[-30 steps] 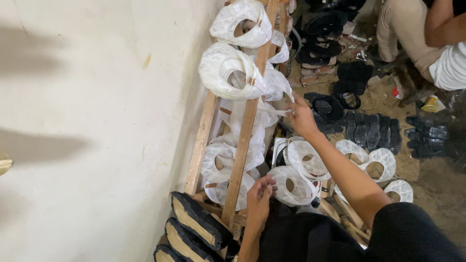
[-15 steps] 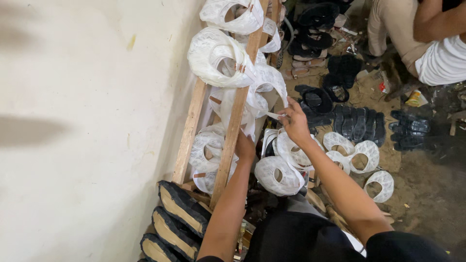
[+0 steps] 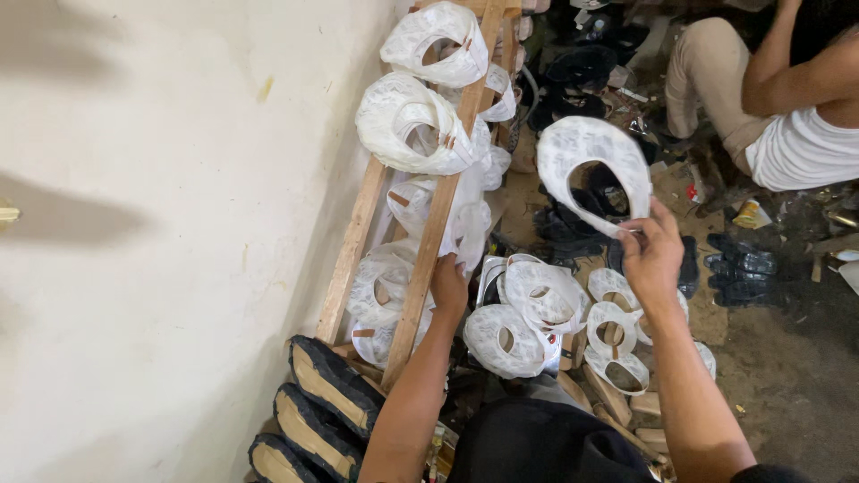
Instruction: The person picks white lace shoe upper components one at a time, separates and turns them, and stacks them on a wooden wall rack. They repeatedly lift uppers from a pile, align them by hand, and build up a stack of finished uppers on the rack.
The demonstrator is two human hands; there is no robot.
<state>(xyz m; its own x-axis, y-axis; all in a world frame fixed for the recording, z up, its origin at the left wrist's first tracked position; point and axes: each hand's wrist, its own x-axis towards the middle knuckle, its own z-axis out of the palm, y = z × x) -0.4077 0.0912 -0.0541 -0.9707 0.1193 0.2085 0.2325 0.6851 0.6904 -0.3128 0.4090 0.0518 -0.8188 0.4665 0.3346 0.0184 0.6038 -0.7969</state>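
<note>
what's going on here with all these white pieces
A person is sorting white shoe uppers beside a wooden rack that leans on a pale wall. Their right hand holds one white upper up by its end, while the left hand rests on the rack's rail. More uppers hang on the rack and lie heaped on the floor. Another person sits nearby.
</note>
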